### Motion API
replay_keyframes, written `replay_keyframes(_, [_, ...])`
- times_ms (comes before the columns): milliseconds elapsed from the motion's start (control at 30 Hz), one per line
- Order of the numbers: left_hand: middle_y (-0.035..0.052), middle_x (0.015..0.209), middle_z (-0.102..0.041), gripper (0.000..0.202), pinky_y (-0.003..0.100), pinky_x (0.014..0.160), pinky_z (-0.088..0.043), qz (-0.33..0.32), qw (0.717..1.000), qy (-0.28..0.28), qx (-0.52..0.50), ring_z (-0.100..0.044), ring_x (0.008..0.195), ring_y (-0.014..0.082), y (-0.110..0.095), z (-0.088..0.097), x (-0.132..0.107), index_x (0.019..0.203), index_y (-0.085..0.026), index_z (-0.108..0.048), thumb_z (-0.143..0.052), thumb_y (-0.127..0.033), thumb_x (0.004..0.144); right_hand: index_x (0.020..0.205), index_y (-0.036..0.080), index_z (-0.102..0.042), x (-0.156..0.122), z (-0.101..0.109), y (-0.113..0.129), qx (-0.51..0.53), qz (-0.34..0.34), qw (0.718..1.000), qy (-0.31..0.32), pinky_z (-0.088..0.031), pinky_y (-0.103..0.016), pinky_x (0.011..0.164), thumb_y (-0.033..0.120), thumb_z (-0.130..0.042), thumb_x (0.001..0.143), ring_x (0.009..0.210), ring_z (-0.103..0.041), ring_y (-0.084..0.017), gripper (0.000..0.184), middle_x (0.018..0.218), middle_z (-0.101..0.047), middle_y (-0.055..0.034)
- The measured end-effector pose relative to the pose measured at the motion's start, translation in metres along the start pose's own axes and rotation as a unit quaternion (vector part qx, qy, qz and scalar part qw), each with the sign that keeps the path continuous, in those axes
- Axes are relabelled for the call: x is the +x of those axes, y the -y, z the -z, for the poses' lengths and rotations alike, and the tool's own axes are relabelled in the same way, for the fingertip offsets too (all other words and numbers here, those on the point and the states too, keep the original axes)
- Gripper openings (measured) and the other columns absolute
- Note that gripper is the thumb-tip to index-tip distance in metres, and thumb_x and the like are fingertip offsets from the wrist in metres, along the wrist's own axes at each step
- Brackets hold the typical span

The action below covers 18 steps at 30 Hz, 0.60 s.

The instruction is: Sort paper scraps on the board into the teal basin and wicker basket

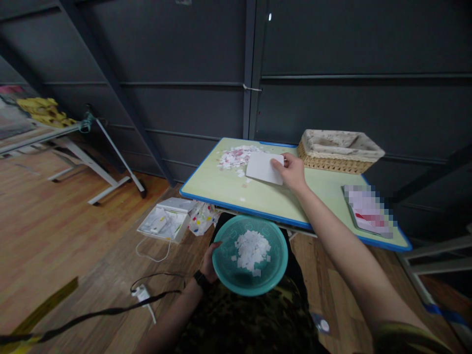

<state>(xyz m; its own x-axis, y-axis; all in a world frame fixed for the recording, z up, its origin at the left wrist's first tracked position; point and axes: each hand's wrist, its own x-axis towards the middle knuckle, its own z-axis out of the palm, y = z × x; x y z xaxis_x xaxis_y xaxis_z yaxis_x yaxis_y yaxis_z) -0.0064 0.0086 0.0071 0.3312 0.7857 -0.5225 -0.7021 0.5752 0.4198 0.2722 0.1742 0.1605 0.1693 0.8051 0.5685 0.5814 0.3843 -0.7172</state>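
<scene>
we grip the teal bowl [236,284] w/ our left hand [210,261], fingers curled over its left rim, thumb side hidden so exact grip unclear. bowl sits low in front of our lap, just below the near edge of the green table [228,191], w/ white paper scraps [251,250] heaped in its middle. our right hand [294,172] reaches out over the tabletop, pinching the right edge of a white card [261,167] btwn thumb and fingers. card lies flat-ish on the table, touching a scrap pile [235,157] of white and pink bits at its left. wicker basket [328,163] stands just right of the hand at the back edge. blurred booklet [368,212] lies at the right end. white box [165,222] on the floor, left.
</scene>
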Motion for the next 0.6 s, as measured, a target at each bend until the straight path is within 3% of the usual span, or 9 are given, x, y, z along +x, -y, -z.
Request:
replay_keyframes(233, [0.0058,0.056,-0.067,0.013,0.037,0.079,-0.048,0.009,1.0,0.0,-0.003,-0.066,0.071,0.025,0.0,-0.002,-0.001,0.065,-0.011,-0.065,-0.068,-0.023,0.068,0.086,0.015,-0.064,-0.005,-0.007,0.005,-0.022,0.019,0.999,0.029,-0.037,-0.026,0.053,0.044,-0.055,0.076,0.057,-0.054,-0.015,0.031,0.072,-0.065,-0.0037])
replay_keyframes(400, [0.0066,0.061,-0.068,0.013,0.037,0.078,-0.048,0.012,1.0,-0.003,0.005,-0.066,0.069,0.024,0.001,-0.001,0.0,0.066,-0.011,-0.064,-0.067,-0.024,0.068,0.076,0.016,-0.063,-0.005,0.0,0.008,-0.056,0.01,0.998,-0.016,-0.037,-0.027,0.054,0.042,-0.056,0.074,0.056,-0.053,-0.016,0.027,0.062,-0.061,-0.0023])
replay_keyframes(600, [0.0101,0.083,-0.072,0.012,0.041,0.085,-0.045,0.017,1.0,-0.02,0.003,-0.064,0.089,0.028,0.002,0.003,0.003,0.076,-0.014,-0.063,-0.066,-0.024,0.07,0.081,0.015,-0.064,-0.005,0.002,0.011,-0.063,0.009,0.998,-0.004,-0.039,-0.028,0.057,0.044,-0.054,0.075,0.061,-0.056,-0.018,0.031,0.068,-0.064,-0.0047])
